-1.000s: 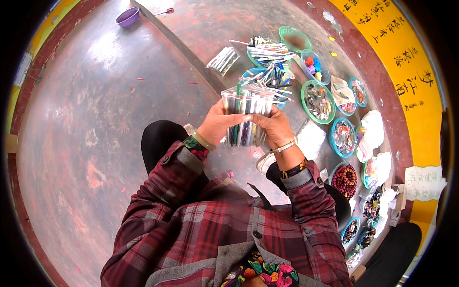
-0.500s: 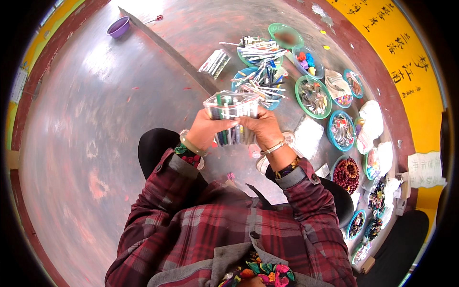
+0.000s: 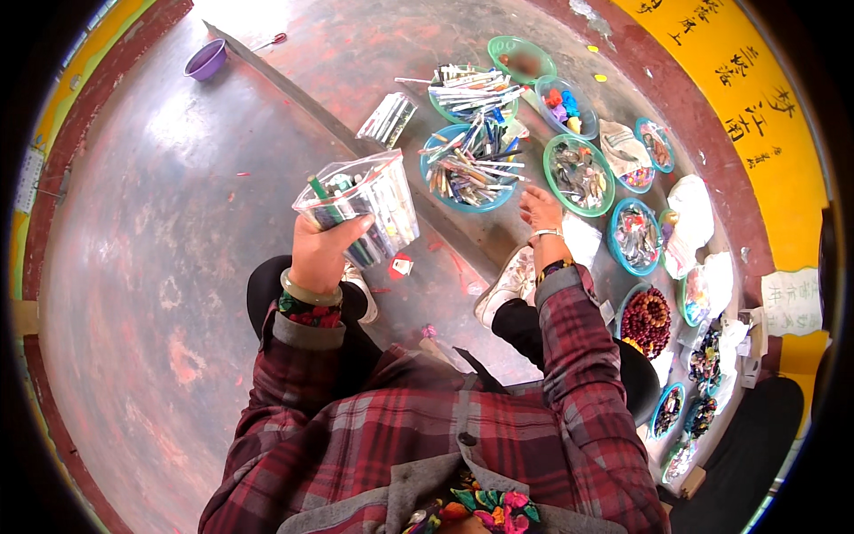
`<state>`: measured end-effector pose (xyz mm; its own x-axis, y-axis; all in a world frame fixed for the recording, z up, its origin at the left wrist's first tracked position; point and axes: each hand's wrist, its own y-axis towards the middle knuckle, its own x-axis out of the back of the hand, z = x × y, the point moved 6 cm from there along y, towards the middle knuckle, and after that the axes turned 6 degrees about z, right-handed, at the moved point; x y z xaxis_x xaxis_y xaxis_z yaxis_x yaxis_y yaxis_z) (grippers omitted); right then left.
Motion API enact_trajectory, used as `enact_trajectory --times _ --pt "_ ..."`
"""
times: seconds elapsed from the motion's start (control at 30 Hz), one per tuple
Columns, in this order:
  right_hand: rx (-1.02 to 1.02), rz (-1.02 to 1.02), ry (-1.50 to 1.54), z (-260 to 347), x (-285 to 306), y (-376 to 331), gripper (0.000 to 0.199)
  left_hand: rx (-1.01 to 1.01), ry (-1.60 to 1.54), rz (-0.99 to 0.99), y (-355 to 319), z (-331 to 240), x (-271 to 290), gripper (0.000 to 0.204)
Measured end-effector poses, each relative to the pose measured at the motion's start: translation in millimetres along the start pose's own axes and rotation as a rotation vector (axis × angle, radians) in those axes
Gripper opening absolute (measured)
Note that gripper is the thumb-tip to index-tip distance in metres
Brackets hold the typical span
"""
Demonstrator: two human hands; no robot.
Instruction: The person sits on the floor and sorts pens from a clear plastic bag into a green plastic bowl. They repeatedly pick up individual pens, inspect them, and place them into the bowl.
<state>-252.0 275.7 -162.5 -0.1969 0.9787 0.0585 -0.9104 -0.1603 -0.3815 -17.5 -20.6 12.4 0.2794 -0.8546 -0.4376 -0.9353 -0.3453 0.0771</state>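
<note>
Yellow wall, black handwritten characters; hands apart, left gripping pen bag.

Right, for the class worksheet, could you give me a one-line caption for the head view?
Left hand holding a clear bag of pens, right hand near a blue basin.

"What's the left hand gripping?"

"A tilted, clear plastic zip bag packed with slim white and green pens."

"And the right hand?"

"Loosely curled near a round blue plastic basket heaped with pens."
</note>
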Motion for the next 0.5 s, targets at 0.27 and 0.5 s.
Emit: enact_trajectory --times 0.27,0.5 --pt "-0.126 -0.094 -0.127 -37.1 -3.1 51.6 0.028 0.135 0.180 0.217 1.7 15.7 -20.3 0.038" --pt "-0.159 -0.112 -0.217 -64.6 -14.8 88.9 0.030 0.131 0.228 0.341 7.2 28.3 -29.8 0.042"
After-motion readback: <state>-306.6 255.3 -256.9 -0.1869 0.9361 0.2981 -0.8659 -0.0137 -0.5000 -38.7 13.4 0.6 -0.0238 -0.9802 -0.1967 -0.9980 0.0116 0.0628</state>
